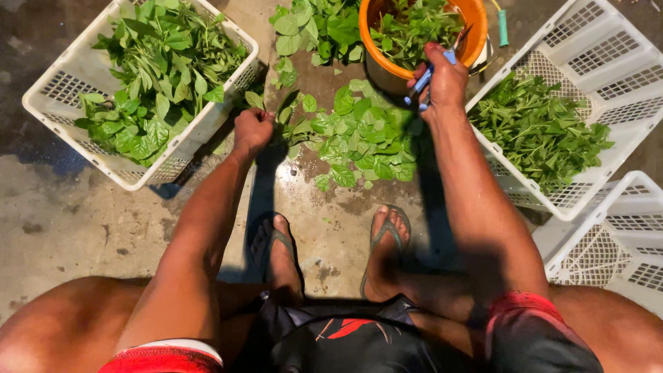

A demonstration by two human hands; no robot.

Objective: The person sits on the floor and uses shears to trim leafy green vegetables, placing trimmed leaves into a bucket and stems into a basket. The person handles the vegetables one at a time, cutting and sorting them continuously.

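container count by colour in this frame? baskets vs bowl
White plastic baskets: 3, one left, one right, one at the lower right
Orange bowl: 1
Total: 4

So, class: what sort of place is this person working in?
Probably a farm or market sorting area: bare wet concrete floor, white plastic crates of leafy greens, and an orange bucket; the right hand holds scissors.

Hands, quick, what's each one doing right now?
Left hand: closed around stems of the leafy greens on the floor.
Right hand: closed on blue-handled scissors by the orange bucket.
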